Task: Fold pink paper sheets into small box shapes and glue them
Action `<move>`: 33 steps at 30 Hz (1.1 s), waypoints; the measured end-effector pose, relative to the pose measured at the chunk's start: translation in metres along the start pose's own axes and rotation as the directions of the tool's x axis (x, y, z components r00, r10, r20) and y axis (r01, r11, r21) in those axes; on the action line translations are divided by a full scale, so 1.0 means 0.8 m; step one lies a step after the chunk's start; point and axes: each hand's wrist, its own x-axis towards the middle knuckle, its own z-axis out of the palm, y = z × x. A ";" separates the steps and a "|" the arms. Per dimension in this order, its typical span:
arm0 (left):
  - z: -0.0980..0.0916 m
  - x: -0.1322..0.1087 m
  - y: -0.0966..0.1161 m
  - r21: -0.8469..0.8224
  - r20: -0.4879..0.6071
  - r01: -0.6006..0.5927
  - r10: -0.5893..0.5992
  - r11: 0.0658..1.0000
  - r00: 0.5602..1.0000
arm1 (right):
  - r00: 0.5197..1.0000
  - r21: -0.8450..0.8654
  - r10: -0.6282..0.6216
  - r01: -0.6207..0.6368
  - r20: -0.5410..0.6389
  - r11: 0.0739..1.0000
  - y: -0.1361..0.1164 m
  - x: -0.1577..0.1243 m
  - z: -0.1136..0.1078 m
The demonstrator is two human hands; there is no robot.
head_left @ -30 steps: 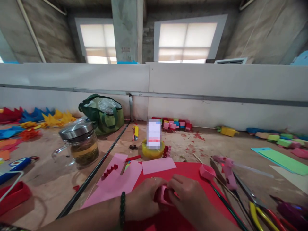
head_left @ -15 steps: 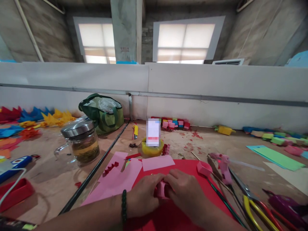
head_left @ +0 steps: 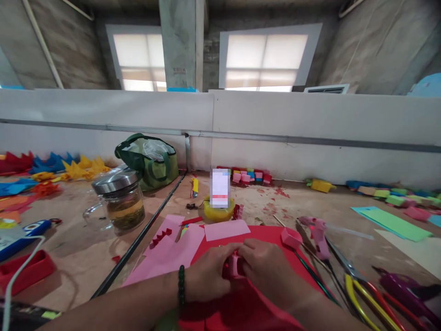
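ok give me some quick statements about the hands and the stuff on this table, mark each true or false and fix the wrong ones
1. The left hand and the right hand are both at the small pink piece. True.
2. The beaded bracelet is on the right wrist. False: it is on the left wrist.
3. The pink glue gun lies to the right of both hands. True.
4. The glass mug has no lid. False: a metal lid sits on it.
5. The green bag is to the right of the yellow roll. False: it is to the left.
6. The hands are bare of gloves. True.
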 end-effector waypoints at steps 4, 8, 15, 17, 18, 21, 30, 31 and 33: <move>-0.007 0.005 0.003 -0.312 0.093 -0.008 0.039 0.950 0.995 | 0.998 0.001 -0.051 0.051 -0.037 0.999 -0.002 -0.005 -0.007; -0.010 0.007 -0.001 -0.517 0.248 0.167 -0.040 0.839 0.968 | 0.984 -0.023 -0.137 0.135 -0.110 0.991 -0.005 -0.011 -0.007; -0.014 0.003 0.001 -0.485 0.363 0.278 -0.099 0.829 0.927 | 0.908 -0.071 -0.321 0.314 -0.269 0.947 -0.013 -0.023 0.005; -0.014 0.002 0.002 -0.493 0.389 0.264 -0.061 0.829 0.919 | 0.931 -0.056 -0.291 0.286 -0.222 0.957 -0.016 -0.026 0.007; -0.014 0.002 0.002 -0.489 0.401 0.260 -0.050 0.833 0.915 | 0.938 -0.057 -0.283 0.277 -0.200 0.959 -0.018 -0.027 0.009; -0.010 0.000 0.001 -0.442 0.427 0.275 -0.070 0.854 0.902 | 0.937 -0.096 -0.284 0.270 -0.200 0.958 -0.023 -0.031 0.015; -0.008 -0.002 -0.010 -0.353 0.410 0.207 -0.048 0.912 0.911 | 0.945 -0.029 -0.252 0.252 -0.210 0.967 -0.022 -0.033 0.023; -0.008 -0.002 -0.012 -0.349 0.415 0.212 -0.052 0.913 0.908 | 0.942 -0.024 -0.260 0.260 -0.214 0.965 -0.020 -0.033 0.027; -0.009 -0.002 -0.013 -0.342 0.413 0.221 -0.065 0.913 0.908 | 0.924 -0.036 -0.283 0.284 -0.257 0.958 -0.018 -0.031 0.034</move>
